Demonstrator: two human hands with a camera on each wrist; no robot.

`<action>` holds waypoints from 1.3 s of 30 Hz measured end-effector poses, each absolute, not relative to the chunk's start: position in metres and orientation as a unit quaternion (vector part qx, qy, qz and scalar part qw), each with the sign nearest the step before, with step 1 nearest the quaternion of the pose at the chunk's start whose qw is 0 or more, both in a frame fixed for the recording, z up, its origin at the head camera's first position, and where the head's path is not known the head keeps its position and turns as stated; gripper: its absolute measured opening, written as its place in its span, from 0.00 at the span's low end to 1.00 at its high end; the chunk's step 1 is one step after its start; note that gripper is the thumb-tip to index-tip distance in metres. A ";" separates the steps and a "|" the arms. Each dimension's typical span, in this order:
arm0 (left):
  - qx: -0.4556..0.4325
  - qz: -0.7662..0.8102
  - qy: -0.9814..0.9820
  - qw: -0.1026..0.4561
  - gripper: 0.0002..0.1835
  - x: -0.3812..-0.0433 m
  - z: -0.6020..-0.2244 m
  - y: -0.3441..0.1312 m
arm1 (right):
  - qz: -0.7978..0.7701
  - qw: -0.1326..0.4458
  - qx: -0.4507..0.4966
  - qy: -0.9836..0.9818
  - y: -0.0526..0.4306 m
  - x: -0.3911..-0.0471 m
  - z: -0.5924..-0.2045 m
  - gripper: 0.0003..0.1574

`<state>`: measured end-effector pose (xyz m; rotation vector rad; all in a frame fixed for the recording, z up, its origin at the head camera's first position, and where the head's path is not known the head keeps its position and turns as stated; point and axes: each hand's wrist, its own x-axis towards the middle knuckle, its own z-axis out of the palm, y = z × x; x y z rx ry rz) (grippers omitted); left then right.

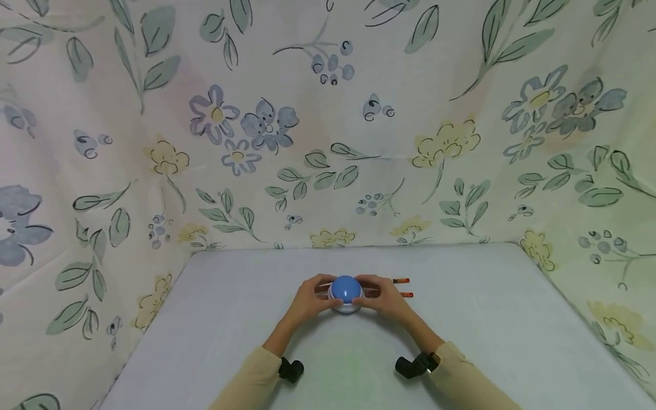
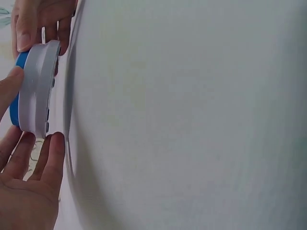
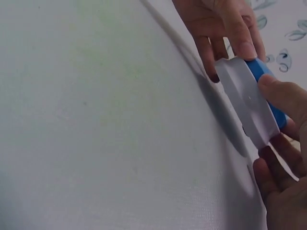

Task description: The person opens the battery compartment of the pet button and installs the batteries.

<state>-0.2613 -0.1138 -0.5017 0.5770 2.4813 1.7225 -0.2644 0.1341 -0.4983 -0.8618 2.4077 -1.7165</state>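
A round push button with a blue domed top and a white base (image 1: 345,307) is held between both hands near the middle of the table. My left hand (image 1: 307,300) grips its left side, thumb by the blue dome and fingers around the white rim. On the opposite side my right hand (image 1: 384,293) grips it the same way. In the left wrist view the button (image 2: 36,91) is edge-on, with small feet along its underside. A shadow lies on the tabletop below the button (image 3: 249,103) in the right wrist view.
Two thin sticks with red-orange ends (image 1: 402,281) lie behind the hands, partly hidden by them. The white tabletop (image 1: 230,296) reaches back to a floral cloth (image 1: 328,188) that hangs behind and along both sides. Black wrist cameras (image 1: 292,370) sit at both cuffs.
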 end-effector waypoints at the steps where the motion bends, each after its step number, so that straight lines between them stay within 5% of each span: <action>1: 0.187 0.560 0.807 0.033 0.30 -0.260 -0.501 -0.113 | -0.560 0.028 -0.284 0.778 0.134 -0.261 -0.494 0.34; 39: 0.217 0.564 0.796 0.028 0.35 -0.225 -0.484 -0.100 | -0.605 0.029 -0.317 0.730 0.152 -0.241 -0.504 0.34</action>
